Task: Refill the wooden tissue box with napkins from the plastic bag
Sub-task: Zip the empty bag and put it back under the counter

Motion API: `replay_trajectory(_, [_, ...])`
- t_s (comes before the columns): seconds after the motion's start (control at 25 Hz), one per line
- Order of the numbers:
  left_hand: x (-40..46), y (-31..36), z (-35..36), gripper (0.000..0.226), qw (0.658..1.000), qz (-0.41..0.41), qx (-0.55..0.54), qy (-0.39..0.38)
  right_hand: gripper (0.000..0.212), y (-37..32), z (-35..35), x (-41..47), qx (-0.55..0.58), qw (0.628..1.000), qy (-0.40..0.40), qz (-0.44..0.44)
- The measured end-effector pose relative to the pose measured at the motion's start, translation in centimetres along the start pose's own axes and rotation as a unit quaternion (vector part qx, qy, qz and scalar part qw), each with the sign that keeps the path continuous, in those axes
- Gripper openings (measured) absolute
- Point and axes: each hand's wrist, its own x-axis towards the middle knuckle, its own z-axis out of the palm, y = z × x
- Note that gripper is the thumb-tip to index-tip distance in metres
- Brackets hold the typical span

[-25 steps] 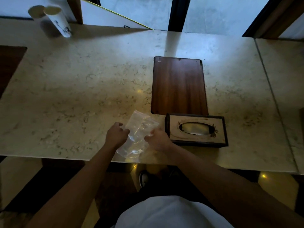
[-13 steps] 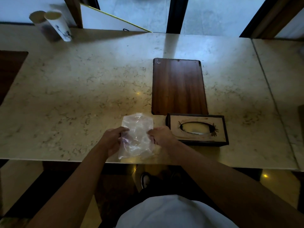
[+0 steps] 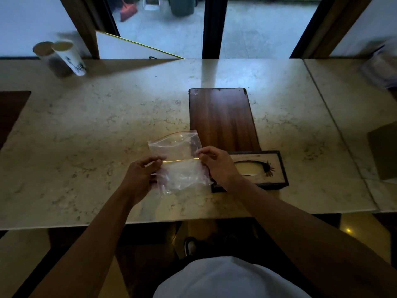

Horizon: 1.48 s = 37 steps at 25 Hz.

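A clear plastic bag (image 3: 179, 160) with a red zip strip along its far edge is held up just above the marble counter (image 3: 107, 134). My left hand (image 3: 140, 176) pinches its left side and my right hand (image 3: 217, 165) pinches its right side. The bag looks see-through; I cannot tell what is inside. The wooden tissue box (image 3: 266, 168), with an oval slot in its pale top, sits on the counter right behind my right hand, which hides its left end.
A dark wooden board (image 3: 222, 118) lies flat just beyond the box. Two paper cups (image 3: 64, 57) stand at the far left. A wrapped packet (image 3: 380, 65) sits at the far right and a dark block (image 3: 384, 151) at the right edge.
Both hands have lifted the bag off the counter and turned it flat and spread between them, with the zip edge now pointing away. The box and the board have stayed put.
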Motion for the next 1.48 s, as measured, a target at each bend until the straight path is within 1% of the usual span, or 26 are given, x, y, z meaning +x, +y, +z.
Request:
replay_trajectory(0.08, [0.0,0.5,0.3,0.025,0.999,0.001,-0.049,-0.009,0.020,-0.5,-0.6,-0.2,0.089,0.996,-0.023,0.005])
replay_trajectory(0.12, [0.0,0.7,0.4,0.028,0.998,0.004,-0.069,-0.013,0.023,-0.6,-0.8,-0.3,0.109,0.994,-0.027,0.011])
replay_trajectory(0.24, [-0.1,1.1,0.7,0.033,0.995,0.024,-0.086,-0.033,0.029,-1.0,-1.0,-0.5,0.092,0.995,0.007,0.043])
replay_trajectory(0.32, [-0.2,1.1,0.6,0.031,0.995,0.023,-0.093,-0.041,0.027,-1.0,-1.0,-0.5,0.136,0.987,0.013,0.080])
replay_trajectory(0.4, [-0.1,1.0,0.7,0.024,0.997,0.043,-0.051,-0.032,0.026,-0.8,-1.3,-0.5,0.167,0.982,-0.006,0.083])
replay_trajectory(0.48, [-0.3,1.1,0.9,0.014,0.997,0.077,0.006,-0.028,0.014,-0.4,-1.7,-0.7,0.143,0.988,-0.008,0.054])
replay_trajectory(0.52, [-0.3,1.1,1.3,0.024,0.996,0.082,0.014,-0.038,0.010,-0.2,-2.0,-0.9,0.120,0.992,-0.005,0.035])
replay_trajectory(0.6, [-0.2,1.0,2.5,0.051,0.997,0.047,-0.011,-0.056,0.021,0.0,-2.7,-1.7,0.105,0.994,0.012,0.025])
replay_trajectory(0.64, [-0.2,0.9,3.3,0.055,0.997,0.015,-0.026,-0.064,0.026,0.2,-3.1,-2.0,0.113,0.993,0.023,0.025])
replay_trajectory(0.68, [-0.2,0.7,4.2,0.052,0.996,-0.024,-0.037,-0.077,0.030,0.4,-3.6,-2.4,0.125,0.991,0.035,0.021])
replay_trajectory(0.76, [-0.4,0.4,6.2,0.040,0.989,-0.096,-0.042,-0.101,0.037,0.8,-5.0,-3.2,0.136,0.989,0.065,0.005])
replay_trajectory(0.8, [-0.4,0.2,7.1,0.037,0.987,-0.111,-0.035,-0.109,0.040,1.0,-5.7,-3.6,0.135,0.988,0.078,-0.001])
replay_trajectory(0.84, [-0.3,0.0,8.1,0.033,0.986,-0.110,-0.025,-0.121,0.043,1.3,-6.5,-3.9,0.132,0.987,0.092,-0.007])
replay_trajectory(0.92, [-0.1,-0.5,10.7,0.027,0.988,-0.089,0.017,-0.128,0.049,2.3,-8.6,-4.8,0.134,0.981,0.137,-0.009])
replay_trajectory(1.0, [0.2,-0.9,13.6,0.024,0.988,-0.067,0.056,-0.130,0.049,3.3,-11.0,-5.8,0.153,0.972,0.179,0.002])
replay_trajectory(1.08, [0.6,-1.6,16.9,0.023,0.984,-0.061,0.090,-0.144,0.039,4.5,-13.7,-7.2,0.189,0.960,0.205,0.023])
replay_trajectory(1.16, [0.9,-2.3,20.3,0.019,0.975,-0.069,0.124,-0.169,0.024,5.8,-16.4,-9.0,0.215,0.952,0.213,0.041])
replay_trajectory(1.24, [0.7,-3.5,25.1,0.014,0.964,-0.067,0.158,-0.201,0.012,7.5,-20.1,-11.7,0.232,0.948,0.211,0.061])
replay_trajectory(1.32, [-0.2,-5.1,30.6,0.013,0.956,-0.050,0.177,-0.228,0.012,9.4,-24.1,-14.7,0.257,0.939,0.212,0.083])
replay_trajectory(1.4, [-1.7,-7.3,36.5,0.005,0.947,-0.038,0.204,-0.245,0.010,11.3,-28.3,-18.1,0.287,0.919,0.249,0.108])
replay_trajectory(1.48, [-3.1,-9.6,41.9,0.005,0.934,-0.046,0.233,-0.267,0.013,13.1,-32.3,-21.3,0.281,0.904,0.295,0.127])
